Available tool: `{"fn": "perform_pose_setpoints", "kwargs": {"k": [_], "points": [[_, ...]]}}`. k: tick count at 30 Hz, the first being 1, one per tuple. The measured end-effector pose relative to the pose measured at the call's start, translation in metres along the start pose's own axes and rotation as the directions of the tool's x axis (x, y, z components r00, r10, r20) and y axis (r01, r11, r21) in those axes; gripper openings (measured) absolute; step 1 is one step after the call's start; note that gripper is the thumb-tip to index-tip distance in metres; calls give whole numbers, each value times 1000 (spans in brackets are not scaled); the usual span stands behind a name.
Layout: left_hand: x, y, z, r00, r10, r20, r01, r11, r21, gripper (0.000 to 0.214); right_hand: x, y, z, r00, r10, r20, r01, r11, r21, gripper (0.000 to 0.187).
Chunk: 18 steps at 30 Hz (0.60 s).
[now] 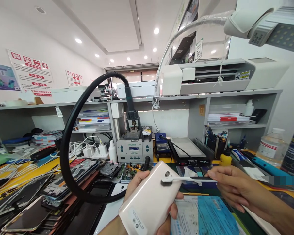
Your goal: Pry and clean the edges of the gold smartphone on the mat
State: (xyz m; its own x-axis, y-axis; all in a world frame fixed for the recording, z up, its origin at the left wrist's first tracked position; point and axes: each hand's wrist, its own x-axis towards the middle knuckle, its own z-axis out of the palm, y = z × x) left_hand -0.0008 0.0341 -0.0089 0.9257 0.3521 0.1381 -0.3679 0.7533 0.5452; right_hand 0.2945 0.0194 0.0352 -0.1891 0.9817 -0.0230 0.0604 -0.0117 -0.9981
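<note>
A pale, glossy smartphone point(147, 202) lies tilted in my left hand point(134, 184), back side up. The fingers wrap round its edges, and a small label shows near its lower end. In my right hand point(231, 182) a toothbrush point(186, 179) is pinched by its dark handle end. Its white head, with dark bristles, rests at the camera area near the top of the phone. Below the hands lies a blue and white packet point(210, 215) on the bench.
A hot air station point(134, 150) with a thick black hose point(66, 147) arches over the left side. Stacked phone parts point(71, 179) crowd the left bench. A heating plate point(191, 151) stands behind; bottles point(269, 147) and a yellow bottle point(225, 158) are at right.
</note>
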Motion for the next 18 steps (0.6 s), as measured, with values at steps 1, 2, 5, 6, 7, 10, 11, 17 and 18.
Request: {"fn": "perform_pose_setpoints", "kwargs": {"k": [1, 2, 5, 6, 7, 10, 11, 17, 18], "points": [[0, 0, 0, 1000, -7, -14, 8, 1000, 9, 101, 0, -1, 0, 999, 35, 19, -35, 999, 39, 43], [1, 0, -1, 1000, -16, -27, 17, 1000, 18, 101, 0, -2, -1, 997, 69, 36, -72, 994, 83, 46], [3, -1, 1, 998, -26, -64, 28, 999, 28, 97, 1, -4, -5, 996, 92, 8, -92, 987, 135, 46], [4, -1, 3, 997, -25, -69, 27, 999, 25, 96, 2, -4, -7, 997, 80, -16, -77, 988, 136, 43], [4, -1, 4, 997, -14, -71, 16, 1000, 20, 96, 2, -3, -8, 997, 62, -39, -57, 989, 134, 40], [3, -1, 7, 998, 19, -61, -18, 1000, 17, 96, 3, 0, -7, 998, 4, -64, 2, 996, 94, 34], [3, -1, 7, 998, 27, -55, -26, 999, 20, 96, 4, 1, -6, 998, -9, -55, 13, 998, 69, 34], [2, 0, 6, 999, 2, -49, -2, 1000, 2, 93, 5, 5, -5, 1000, 6, 22, -5, 999, -40, 40], [2, 0, 6, 999, -7, -52, 7, 1000, 5, 92, 5, 4, -6, 1000, 2, 16, -2, 999, -39, 40]]}}
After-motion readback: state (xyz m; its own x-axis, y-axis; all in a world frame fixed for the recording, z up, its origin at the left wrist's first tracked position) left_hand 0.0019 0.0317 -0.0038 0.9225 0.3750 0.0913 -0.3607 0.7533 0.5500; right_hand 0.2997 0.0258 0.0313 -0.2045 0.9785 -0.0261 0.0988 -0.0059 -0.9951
